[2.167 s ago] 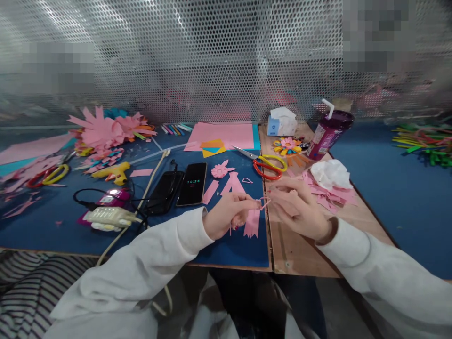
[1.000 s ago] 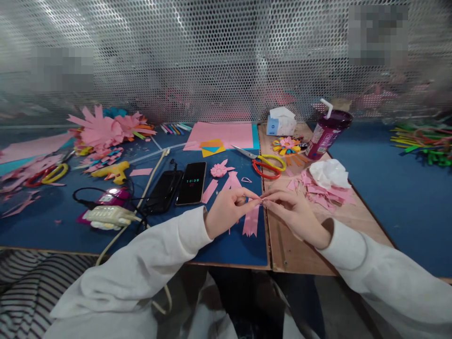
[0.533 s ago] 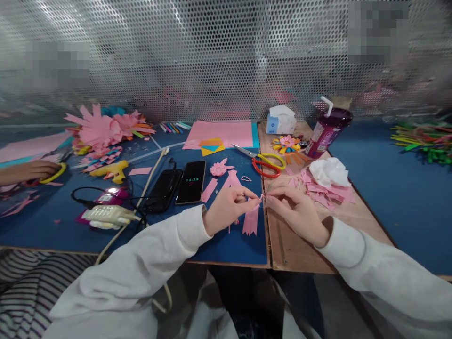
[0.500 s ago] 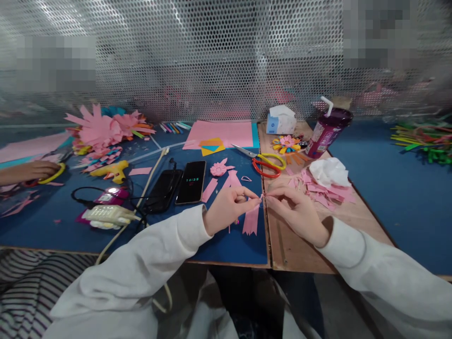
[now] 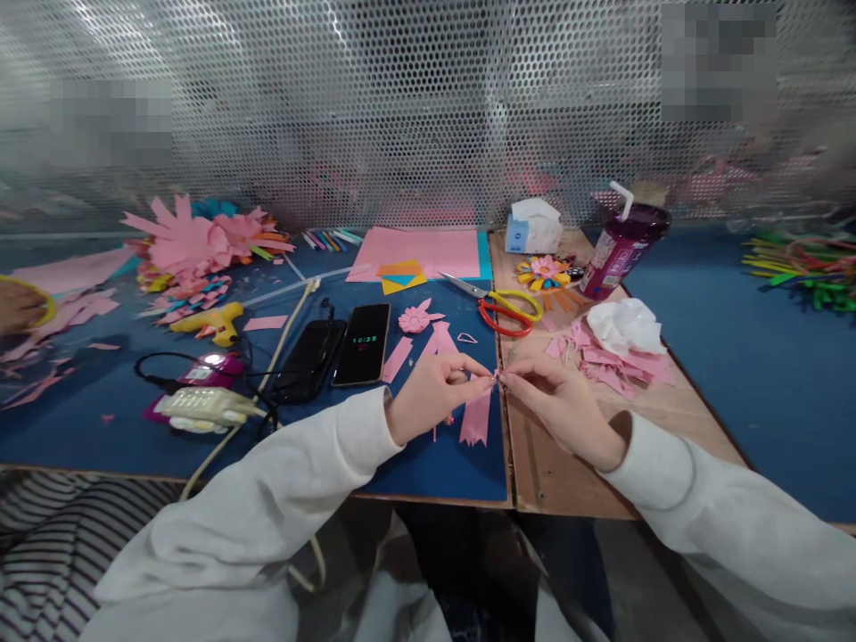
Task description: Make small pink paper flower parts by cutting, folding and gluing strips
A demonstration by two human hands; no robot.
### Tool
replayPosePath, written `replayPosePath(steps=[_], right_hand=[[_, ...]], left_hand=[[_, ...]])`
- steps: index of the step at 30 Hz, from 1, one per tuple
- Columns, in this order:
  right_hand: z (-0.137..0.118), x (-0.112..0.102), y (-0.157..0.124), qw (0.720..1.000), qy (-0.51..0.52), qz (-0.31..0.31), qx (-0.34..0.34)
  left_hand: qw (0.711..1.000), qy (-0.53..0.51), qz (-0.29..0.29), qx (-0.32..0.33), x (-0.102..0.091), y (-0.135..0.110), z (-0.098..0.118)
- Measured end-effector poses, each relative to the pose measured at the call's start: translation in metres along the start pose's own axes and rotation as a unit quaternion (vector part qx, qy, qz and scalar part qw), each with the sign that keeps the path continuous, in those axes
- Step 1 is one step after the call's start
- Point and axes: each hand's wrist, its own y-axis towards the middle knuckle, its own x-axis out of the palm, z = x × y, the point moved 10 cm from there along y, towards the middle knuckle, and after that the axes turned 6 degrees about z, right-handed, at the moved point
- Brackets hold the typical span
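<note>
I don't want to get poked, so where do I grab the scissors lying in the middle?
Probably by the red and yellow handles, coming from the near right. The scissors lie flat with those loops turned toward the right hand, while the pointed blades aim away and to the left.

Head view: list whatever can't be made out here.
All in the head view:
Small pink piece: shape unclear, too small and covered by the left hand and right hand.
Notched pink strip: upper end hidden behind the left hand.
Co-worker's hand: cut off by left edge.
</note>
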Motion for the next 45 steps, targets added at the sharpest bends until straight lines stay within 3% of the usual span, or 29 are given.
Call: replayPosePath(steps=[8,27,36,45], right_hand=[[0.003,-0.002,-0.001,1.000,0.005,0.014,0.005],[-0.010,-0.007,-0.003,0.997,0.003,0.041,-0.064],[-0.008,-0.005,-0.003,0.998,0.000,0.040,-0.040],[-0.020,-0.007,-0.007,0.994,-0.016,0.042,-0.104]], left_hand=[[1.000,-0.017,0.000,0.001,0.000,-0.001,0.001],[0.999,-0.025,0.014,-0.017,-0.002,-0.002,0.001],[0.999,-0.029,0.003,-0.029,0.000,0.000,-0.003],[0.999,-0.023,0.015,0.021,-0.001,-0.004,0.007]])
